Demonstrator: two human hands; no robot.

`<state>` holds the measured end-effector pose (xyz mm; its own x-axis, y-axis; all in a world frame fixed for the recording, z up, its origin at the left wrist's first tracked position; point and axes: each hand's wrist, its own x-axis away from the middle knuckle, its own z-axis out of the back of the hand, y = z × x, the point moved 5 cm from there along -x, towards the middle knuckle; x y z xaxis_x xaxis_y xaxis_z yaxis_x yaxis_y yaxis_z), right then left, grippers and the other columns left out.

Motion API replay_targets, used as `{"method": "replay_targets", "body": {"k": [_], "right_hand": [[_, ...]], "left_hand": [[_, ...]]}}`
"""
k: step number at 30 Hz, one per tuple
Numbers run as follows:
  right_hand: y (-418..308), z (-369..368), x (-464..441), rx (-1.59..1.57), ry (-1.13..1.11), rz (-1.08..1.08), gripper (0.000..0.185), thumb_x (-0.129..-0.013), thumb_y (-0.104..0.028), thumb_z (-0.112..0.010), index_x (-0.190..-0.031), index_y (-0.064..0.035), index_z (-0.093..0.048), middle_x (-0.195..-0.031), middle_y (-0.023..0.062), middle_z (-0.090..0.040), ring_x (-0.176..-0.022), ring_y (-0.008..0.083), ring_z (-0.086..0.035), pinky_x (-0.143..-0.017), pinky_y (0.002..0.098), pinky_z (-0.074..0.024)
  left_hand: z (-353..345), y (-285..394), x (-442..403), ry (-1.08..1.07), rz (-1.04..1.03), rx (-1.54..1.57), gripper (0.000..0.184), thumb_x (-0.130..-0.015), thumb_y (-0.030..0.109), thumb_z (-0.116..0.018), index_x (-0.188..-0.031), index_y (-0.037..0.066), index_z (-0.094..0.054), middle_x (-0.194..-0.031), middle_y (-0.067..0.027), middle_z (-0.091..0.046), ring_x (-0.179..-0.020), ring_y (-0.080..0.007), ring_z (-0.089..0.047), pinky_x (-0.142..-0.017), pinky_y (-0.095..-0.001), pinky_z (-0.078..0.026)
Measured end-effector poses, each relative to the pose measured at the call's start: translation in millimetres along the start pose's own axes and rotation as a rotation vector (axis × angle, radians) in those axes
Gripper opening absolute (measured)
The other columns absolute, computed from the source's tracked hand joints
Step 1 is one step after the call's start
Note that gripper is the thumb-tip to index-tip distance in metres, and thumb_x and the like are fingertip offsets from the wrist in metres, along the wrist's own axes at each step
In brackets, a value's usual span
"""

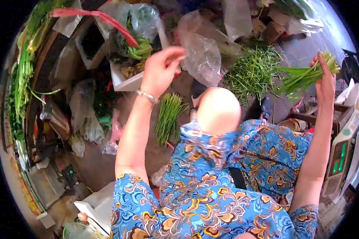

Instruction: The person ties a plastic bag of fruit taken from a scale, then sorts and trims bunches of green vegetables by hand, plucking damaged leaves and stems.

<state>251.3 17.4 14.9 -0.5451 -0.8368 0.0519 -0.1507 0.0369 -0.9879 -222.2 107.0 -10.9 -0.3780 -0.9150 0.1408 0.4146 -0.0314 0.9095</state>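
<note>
My right hand (pixel 326 73) is wrapped round a bunch of long green stalks (pixel 305 77), their pale ends pointing right and the green ends hanging to the left. My left hand (pixel 163 67), with a bracelet at the wrist, is raised at upper centre, its fingers curled with thumb and forefinger near each other; nothing shows in it. A red strip (pixel 103 20) hangs in the air above and left of it. Loose green stalks (pixel 253 71) lie heaped on the ground between my hands. Below my left hand rests a neat bundle of green stems (pixel 169 119).
Clear plastic bags (pixel 201 51) lie at top centre. A white box (pixel 125 81) with leafy greens stands beside my left hand. Long greens (pixel 24 75) line a shelf at the far left. A scale (pixel 339 159) with a green display is at right, near a wooden crate (pixel 339 115).
</note>
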Motion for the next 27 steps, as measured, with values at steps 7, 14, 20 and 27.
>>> {"method": "replay_targets", "body": {"k": [7,14,20,27], "right_hand": [[7,-25,10,0.225,0.008,-0.044,0.018,-0.090,-0.019,-0.066,-0.100,-0.0045,-0.062,-0.091,0.0053,-0.066,-0.082,0.0144,-0.065,-0.067,0.0268,-0.0521],[20,-72,18,0.392,-0.081,-0.194,0.024,-0.091,-0.031,-0.062,-0.091,-0.0082,-0.058,-0.081,0.0002,-0.058,-0.073,0.0087,-0.055,-0.066,0.0212,-0.0418],[31,-79,17,0.386,-0.044,-0.241,0.025,-0.092,-0.033,-0.062,-0.092,-0.0083,-0.058,-0.083,-0.0001,-0.056,-0.073,0.0088,-0.052,-0.066,0.0214,-0.0391],[38,-86,18,0.392,-0.046,-0.317,0.026,-0.093,-0.035,-0.059,-0.095,-0.0089,-0.056,-0.083,-0.0011,-0.052,-0.074,0.0092,-0.049,-0.067,0.0211,-0.0367]], "left_hand": [[16,-263,93,0.124,0.385,-0.636,0.060,-0.070,0.015,-0.070,-0.127,0.014,-0.054,-0.131,-0.0103,-0.054,-0.117,-0.0294,-0.054,-0.095,-0.0409,-0.047],[-36,-362,132,-0.073,0.974,-0.658,0.132,-0.049,0.044,-0.089,-0.150,0.023,-0.007,-0.156,-0.0107,-0.014,-0.143,-0.0312,-0.014,-0.103,-0.0683,-0.022],[-67,-383,136,-0.019,1.028,-0.608,0.145,-0.045,0.041,-0.091,-0.150,0.023,0.007,-0.155,-0.0163,-0.014,-0.144,-0.0322,-0.012,-0.107,-0.0655,-0.013],[-107,-395,143,0.179,0.977,-0.747,0.123,-0.058,0.026,-0.084,-0.151,0.023,-0.005,-0.139,-0.0179,-0.038,-0.131,-0.0331,-0.035,-0.104,-0.0622,-0.019]]}}
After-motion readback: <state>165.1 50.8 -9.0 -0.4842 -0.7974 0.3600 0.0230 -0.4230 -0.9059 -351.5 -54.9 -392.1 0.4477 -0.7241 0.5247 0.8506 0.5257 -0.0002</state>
